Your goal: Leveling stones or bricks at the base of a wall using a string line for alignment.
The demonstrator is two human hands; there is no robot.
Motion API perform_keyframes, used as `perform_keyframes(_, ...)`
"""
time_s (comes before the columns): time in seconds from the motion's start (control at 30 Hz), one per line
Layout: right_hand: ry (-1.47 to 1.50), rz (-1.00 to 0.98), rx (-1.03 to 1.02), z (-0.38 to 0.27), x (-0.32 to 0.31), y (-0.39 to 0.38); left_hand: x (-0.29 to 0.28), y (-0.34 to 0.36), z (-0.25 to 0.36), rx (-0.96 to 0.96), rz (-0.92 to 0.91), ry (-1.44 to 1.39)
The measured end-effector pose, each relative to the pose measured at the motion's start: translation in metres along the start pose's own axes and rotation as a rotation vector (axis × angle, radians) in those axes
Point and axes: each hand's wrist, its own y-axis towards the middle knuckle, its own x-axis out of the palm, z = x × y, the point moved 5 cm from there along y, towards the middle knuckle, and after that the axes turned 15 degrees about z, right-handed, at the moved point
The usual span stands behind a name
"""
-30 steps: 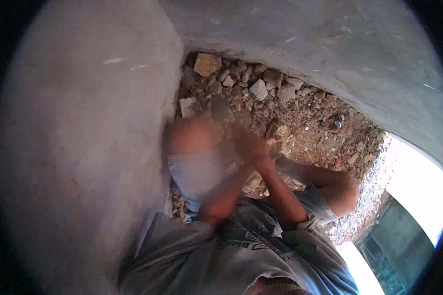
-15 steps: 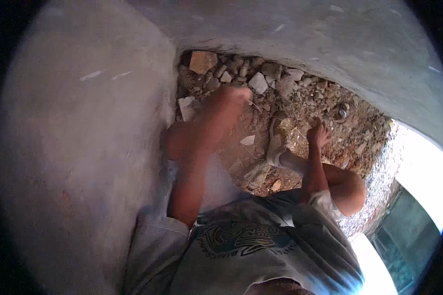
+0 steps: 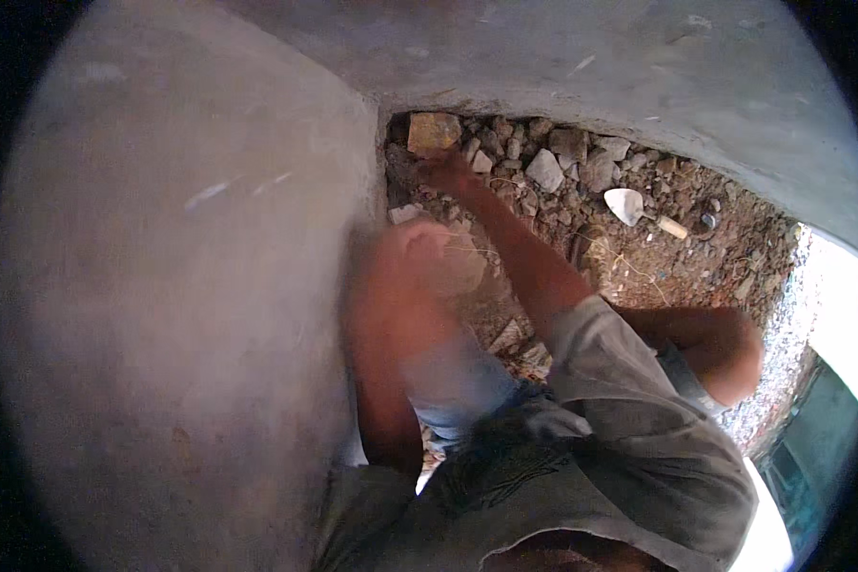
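My right hand (image 3: 447, 174) reaches to the far left corner, at the lower edge of a squarish yellow-brown stone block (image 3: 435, 132). Its fingers are dark and hard to make out. Closer to me, against the left wall, my left hand (image 3: 421, 236) is blurred. Its fingers look curled, and a thin pale string (image 3: 474, 250) runs from it to the right over the soil. A trowel (image 3: 624, 206) with a pale pointed blade and a wooden handle lies on the rubble to the right, apart from both hands.
Smooth grey walls rise on the left (image 3: 191, 286) and at the far side (image 3: 582, 57), meeting in a corner. Loose grey stones (image 3: 545, 171) line the far wall's foot. A bent knee (image 3: 734, 357) is at the right. Beyond it lies a bright gravelly strip (image 3: 782, 329).
My right hand has moved from the right side to the far left corner. The left hand has drawn back toward me. A trowel now shows on the rubble where none was visible before.
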Motion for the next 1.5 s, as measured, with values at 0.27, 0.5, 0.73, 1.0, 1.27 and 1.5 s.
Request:
perform_keyframes(0.27,0.753,-0.066,0.561,0.155,0.108,0.033,0.001,0.003,0.000,0.132,0.086,0.000)
perform_keyframes(0.5,1.120,0.280,0.211,0.231,-0.002,0.119,0.039,0.030,0.032,0.275,0.111,0.008)
perform_keyframes(0.73,0.496,0.091,0.391,0.137,0.058,0.031,-0.009,0.039,-0.018,-0.005,0.179,-0.054)
perform_keyframes(1.0,0.762,-0.117,0.264,0.179,-0.078,0.060,0.074,0.104,-0.038,0.033,0.157,-0.017)
perform_keyframes(1.27,-0.201,-0.013,-0.132,0.081,-0.019,0.056,0.045,0.125,-0.067,0.140,0.562,-0.117)
perform_keyframes(1.5,-0.636,0.091,-0.005,0.046,-0.017,0.028,0.036,0.150,-0.109,0.150,0.574,0.056)
